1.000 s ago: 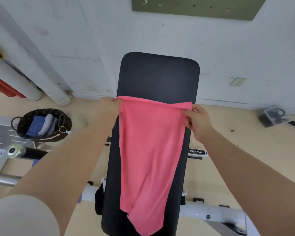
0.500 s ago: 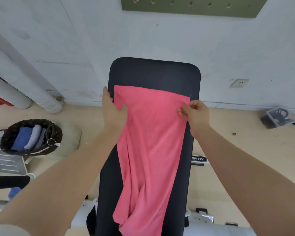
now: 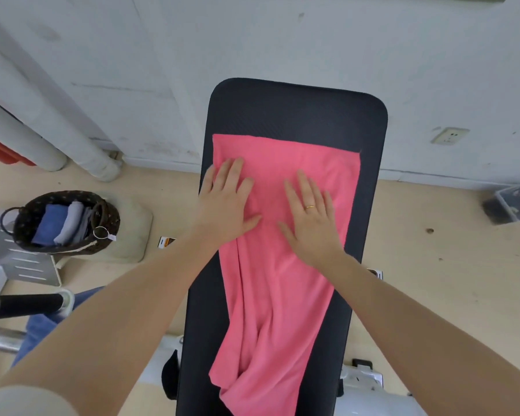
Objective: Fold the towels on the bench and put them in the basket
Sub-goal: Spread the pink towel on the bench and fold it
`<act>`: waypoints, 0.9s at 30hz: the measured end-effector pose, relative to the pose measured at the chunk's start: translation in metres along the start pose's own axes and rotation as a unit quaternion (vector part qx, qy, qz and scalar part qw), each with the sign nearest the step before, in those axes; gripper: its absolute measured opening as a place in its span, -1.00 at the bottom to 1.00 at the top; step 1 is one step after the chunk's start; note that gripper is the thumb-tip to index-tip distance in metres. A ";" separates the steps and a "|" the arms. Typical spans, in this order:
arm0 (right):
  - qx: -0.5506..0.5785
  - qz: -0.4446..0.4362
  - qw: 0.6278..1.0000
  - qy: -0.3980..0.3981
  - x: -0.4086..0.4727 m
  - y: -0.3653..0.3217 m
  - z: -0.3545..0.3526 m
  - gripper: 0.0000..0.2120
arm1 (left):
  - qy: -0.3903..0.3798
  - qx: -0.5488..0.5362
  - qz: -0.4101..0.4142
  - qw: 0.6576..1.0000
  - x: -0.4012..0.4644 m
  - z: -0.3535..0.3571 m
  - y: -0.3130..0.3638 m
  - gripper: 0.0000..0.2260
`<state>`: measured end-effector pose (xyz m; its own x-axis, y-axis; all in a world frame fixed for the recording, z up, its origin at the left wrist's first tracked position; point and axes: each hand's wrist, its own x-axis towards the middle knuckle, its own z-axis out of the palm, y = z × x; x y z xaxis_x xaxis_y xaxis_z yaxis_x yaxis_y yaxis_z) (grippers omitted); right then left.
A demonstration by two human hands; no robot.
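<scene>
Your fingers lie straight and flat — left hand (image 3: 225,202) and right hand (image 3: 311,219) both press one pink towel (image 3: 282,280), gripping nothing. It lies lengthwise on the black bench (image 3: 297,109), crumpled at its near end. The basket (image 3: 60,222) on the floor to your left holds three folded towels. Half a second ago you pinched the towel's far corners.

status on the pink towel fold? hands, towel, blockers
Left hand and right hand flat, open, pressing pink towel. Towel spread on bench, near end rumpled, unfolded. Basket on floor to the left, holds folded towels. No blockers visible.
</scene>
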<state>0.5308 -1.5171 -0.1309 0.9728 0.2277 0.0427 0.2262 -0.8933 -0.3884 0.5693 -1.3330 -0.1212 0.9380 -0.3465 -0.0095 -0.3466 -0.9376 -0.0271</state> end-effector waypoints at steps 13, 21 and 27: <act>-0.078 0.136 0.979 -0.127 0.017 0.002 0.000 0.28 | -0.002 -0.033 -0.127 0.991 -0.040 0.001 -0.043 -0.21; -0.104 0.108 0.989 -0.006 -0.017 -0.027 0.003 -0.02 | 0.037 -0.157 -0.008 0.987 -0.132 0.042 -0.003 -0.54; 0.011 0.197 0.980 0.021 -0.143 -0.043 0.041 -0.62 | -0.056 -0.300 -0.109 0.946 -0.169 0.069 -0.008 -0.71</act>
<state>0.3801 -1.4953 -0.1582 0.9856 -0.1506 -0.0766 -0.1687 -0.9000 -0.4018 0.4134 -1.2653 -0.1882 0.9698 -0.1687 -0.1763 -0.0507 -0.8461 0.5305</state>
